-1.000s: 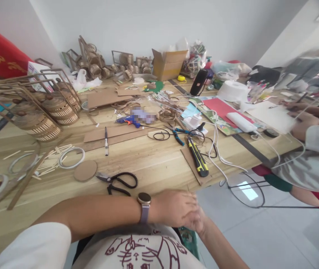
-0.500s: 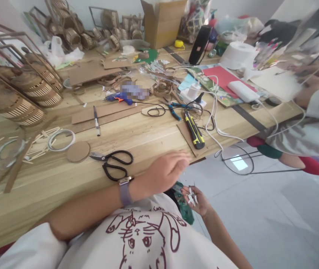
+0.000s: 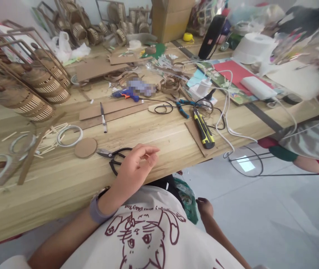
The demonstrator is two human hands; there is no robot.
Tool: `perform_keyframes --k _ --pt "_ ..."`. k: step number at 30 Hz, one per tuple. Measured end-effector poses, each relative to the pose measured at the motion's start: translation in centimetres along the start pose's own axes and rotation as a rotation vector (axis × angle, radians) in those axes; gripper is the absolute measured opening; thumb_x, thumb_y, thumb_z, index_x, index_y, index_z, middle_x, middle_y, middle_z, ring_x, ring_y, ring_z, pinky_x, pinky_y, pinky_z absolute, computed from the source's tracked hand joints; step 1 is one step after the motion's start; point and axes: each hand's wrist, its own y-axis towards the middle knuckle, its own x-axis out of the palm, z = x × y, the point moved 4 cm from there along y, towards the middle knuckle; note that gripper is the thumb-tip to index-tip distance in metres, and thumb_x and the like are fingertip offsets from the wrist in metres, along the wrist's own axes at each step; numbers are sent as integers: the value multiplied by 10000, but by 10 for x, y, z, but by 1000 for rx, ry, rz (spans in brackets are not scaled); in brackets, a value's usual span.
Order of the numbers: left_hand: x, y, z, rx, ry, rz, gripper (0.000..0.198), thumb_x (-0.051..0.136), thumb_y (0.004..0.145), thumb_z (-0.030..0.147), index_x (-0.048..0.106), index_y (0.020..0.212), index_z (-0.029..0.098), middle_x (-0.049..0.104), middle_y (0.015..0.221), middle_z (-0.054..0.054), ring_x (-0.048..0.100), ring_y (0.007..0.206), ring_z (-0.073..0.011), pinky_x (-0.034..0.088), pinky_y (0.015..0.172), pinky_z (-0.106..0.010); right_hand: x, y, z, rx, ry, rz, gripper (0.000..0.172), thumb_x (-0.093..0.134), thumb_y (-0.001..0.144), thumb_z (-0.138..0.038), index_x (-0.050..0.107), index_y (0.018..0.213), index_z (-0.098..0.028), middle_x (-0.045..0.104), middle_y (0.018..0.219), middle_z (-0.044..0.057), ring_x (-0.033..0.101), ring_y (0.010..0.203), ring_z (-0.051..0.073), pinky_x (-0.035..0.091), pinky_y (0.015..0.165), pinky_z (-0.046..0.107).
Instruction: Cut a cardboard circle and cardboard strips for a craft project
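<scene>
My left hand hovers by the table's front edge, fingers loosely stretched out and nothing in it. Black-handled scissors lie under and beside its fingers, their handles partly covered. Below the table edge, my right hand is beside a green plastic bag holding scraps. The right fingers look curled and shaded; whatever they hold, if anything, is hidden. A round cardboard disc lies left of the scissors. Further right on the table is a yellow-and-black utility knife.
A blue glue gun, a pen, pliers and white cables lie across the table. Woven lantern-like pieces stand at left. At right sits another person, near a wire-framed stool.
My left hand has moved left, over the scissors' handles. My right hand, earlier palm up with white paper scraps, has turned and lowered slightly; the scraps no longer show. The view has shifted slightly.
</scene>
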Motion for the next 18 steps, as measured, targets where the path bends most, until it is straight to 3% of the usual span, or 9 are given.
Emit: perform_keyframes --k 3,5,9,11,14,18 --pt "-3 0 -3 -11 7 54 222 604 922 372 723 986 196 703 948 -47 675 916 -201 544 809 -309 8 0 -11 52 -76 67 349 637 986 -373 622 1291 -205 632 1321 95 657 1094 241 575 910 454" --pt "-4 0 -3 -34 11 58 220 589 924 373 719 969 201 705 924 -40 665 896 -198 523 729 -281 26 -1 -26 34 -112 58 377 648 980 -377 611 1302 -186 636 1307 96 661 1090 248 576 905 467" --pt "-4 0 0 -11 15 30 225 569 940 369 719 984 207 713 929 -34 662 900 -194 502 711 -272 73 -5 -58 -42 -175 -81 345 638 985 -381 629 1277 -197 641 1304 92 660 1086 241 574 910 457" --pt "-4 -1 0 1 11 7 217 568 945 363 720 991 214 715 936 -31 662 916 -194 504 722 -270 84 -5 -65 -48 -189 -139 323 631 991 -373 634 1271 -212 638 1314 93 657 1089 233 572 917 449" --pt "-5 -3 -4 -24 1 -26 215 570 950 372 722 994 227 723 953 -31 663 933 -197 508 693 -258 69 -7 -58 6 -169 -156 344 640 985 -372 626 1283 -202 635 1316 93 657 1095 242 573 914 456" --pt "-10 -5 -10 -77 -41 -14 254 560 958 417 718 1016 226 738 968 -41 684 939 -209 540 734 -278 21 -26 -33 103 -51 -144 334 640 985 -368 628 1277 -205 639 1307 90 661 1082 236 576 902 443"
